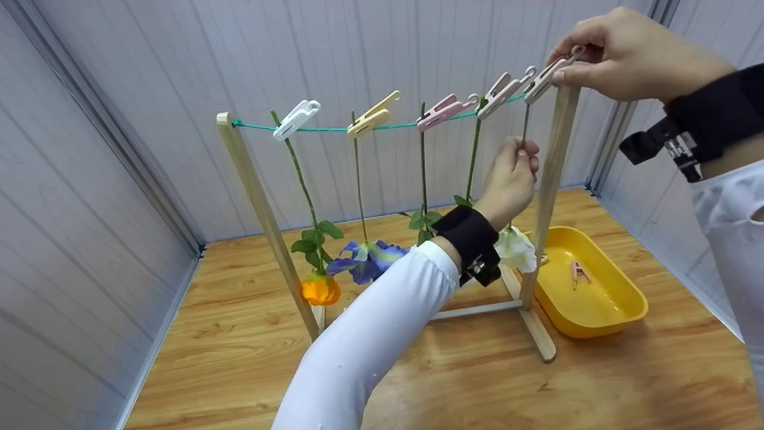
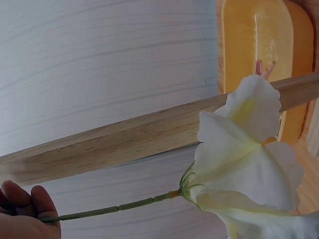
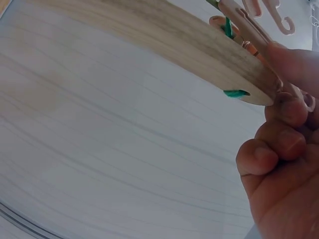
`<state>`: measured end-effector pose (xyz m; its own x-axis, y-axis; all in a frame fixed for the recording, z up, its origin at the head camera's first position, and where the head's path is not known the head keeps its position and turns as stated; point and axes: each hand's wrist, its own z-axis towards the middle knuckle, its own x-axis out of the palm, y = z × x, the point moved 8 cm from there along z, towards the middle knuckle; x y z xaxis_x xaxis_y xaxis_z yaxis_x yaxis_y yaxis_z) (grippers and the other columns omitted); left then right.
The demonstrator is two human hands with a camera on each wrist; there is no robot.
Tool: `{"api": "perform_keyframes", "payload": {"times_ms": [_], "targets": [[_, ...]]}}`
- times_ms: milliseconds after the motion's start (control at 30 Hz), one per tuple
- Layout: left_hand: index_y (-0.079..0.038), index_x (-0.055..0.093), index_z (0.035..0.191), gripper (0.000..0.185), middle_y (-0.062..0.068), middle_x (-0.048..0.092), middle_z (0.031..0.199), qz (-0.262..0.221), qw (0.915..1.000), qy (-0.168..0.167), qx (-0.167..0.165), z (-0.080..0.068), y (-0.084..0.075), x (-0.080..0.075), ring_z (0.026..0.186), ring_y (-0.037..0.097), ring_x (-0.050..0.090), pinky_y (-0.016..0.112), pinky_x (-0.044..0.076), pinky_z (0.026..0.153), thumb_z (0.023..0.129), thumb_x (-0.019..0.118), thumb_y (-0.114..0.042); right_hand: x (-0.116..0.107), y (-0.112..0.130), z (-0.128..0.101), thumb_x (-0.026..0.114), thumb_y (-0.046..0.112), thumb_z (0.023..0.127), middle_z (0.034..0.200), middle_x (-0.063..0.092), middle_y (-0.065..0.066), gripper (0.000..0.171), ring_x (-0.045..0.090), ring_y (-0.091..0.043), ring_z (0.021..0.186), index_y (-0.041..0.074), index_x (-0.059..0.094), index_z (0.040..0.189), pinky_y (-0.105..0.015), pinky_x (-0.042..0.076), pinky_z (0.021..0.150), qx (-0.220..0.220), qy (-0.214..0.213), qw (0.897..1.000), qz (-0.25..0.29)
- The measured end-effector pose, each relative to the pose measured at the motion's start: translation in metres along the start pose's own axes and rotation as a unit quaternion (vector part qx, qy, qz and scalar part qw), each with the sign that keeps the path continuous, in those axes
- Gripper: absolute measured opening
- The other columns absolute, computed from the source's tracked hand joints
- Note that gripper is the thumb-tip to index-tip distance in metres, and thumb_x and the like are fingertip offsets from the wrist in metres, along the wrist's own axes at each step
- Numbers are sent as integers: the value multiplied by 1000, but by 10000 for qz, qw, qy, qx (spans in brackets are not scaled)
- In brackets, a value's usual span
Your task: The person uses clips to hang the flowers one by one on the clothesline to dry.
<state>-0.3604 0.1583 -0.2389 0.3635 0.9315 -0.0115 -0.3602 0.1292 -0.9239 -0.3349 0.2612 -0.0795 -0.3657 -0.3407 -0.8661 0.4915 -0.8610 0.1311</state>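
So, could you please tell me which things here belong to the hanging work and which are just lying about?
In use: right hand pinching the beige clip; left hand holding the white flower; green line; wooden rack.

Lying about: yellow tray; spare clip.

A rack (image 1: pixel 262 209) stands on the table (image 1: pixel 453 382). 5 pegs (image 1: pixel 374 114) sit along its string (image 1: pixel 334 128), each with a flower stem (image 1: pixel 359 185) hanging below. A tray (image 1: pixel 621 310) lies right of the rack, 1 peg (image 1: pixel 578 272) inside it.
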Motion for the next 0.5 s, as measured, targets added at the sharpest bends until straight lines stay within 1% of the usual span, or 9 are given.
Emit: {"api": "perform_keyframes", "payload": {"times_ms": [200, 400, 500], "targets": [[-10, 48, 110, 21, -3, 46, 88, -52, 10000, 18, -11, 0, 1, 0, 77, 10, 46, 18, 40, 70, 119, 30, -5, 2, -6, 1, 64, 12, 109, 93, 63, -6, 27, 45, -8, 72, -6, 72, 127, -14, 37, 63, 215, 258, 9994, 38], [-8, 49, 111, 21, -2, 47, 88, -162, 9999, 17, -6, 1, 1, -2, 77, 11, 47, 17, 41, 73, 118, 30, -4, 2, -11, 3, 67, 12, 108, 86, 59, 15, 29, 49, -4, 71, -5, 73, 129, -12, 40, 62, 317, 225, 9988, 305], [-6, 50, 113, 21, -2, 48, 88, -202, 9998, 6, -7, 0, 1, -3, 77, 12, 49, 17, 42, 74, 118, 30, -4, 3, -13, 3, 68, 12, 107, 84, 58, 23, 30, 51, -1, 71, -5, 72, 132, -11, 42, 63, 364, 208, 9982, 432]]}}
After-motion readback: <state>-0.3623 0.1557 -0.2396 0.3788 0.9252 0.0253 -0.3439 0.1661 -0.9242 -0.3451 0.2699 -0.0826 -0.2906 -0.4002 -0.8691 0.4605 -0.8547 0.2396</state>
